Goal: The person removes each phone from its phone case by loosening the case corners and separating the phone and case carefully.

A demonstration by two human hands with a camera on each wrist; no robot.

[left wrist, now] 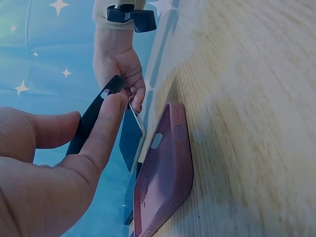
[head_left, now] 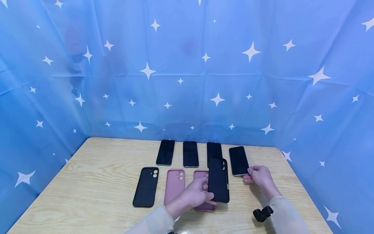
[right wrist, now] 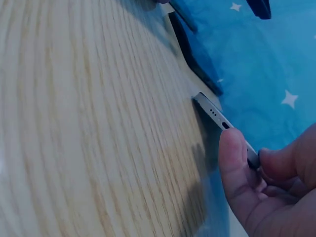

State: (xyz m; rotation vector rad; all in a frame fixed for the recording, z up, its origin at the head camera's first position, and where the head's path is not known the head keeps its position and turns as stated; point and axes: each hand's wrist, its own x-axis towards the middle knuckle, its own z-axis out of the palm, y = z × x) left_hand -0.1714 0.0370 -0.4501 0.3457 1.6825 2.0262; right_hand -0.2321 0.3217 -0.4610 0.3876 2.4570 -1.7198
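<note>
My left hand (head_left: 194,195) pinches a black phone case (head_left: 218,180) by its lower left side, holding it raised and tilted with the camera cutouts at the top. In the left wrist view the case (left wrist: 88,123) sits between thumb and fingers. Beneath that hand a pink phone case (head_left: 205,207) lies on the table, partly covered. At the right, my right hand (head_left: 260,178) pinches the lower right corner of a dark-screened phone (head_left: 239,160). The right wrist view shows this phone's silver end (right wrist: 213,111) tipped up from the wood, thumb and finger gripping it.
Three more phones lie in the back row: one at left (head_left: 165,152), one in the middle (head_left: 191,154), one (head_left: 214,150) partly behind the raised case. Another black case (head_left: 146,187) and a pink case (head_left: 174,185) lie in front. A starry blue cloth (head_left: 187,91) surrounds the wooden table (head_left: 87,188).
</note>
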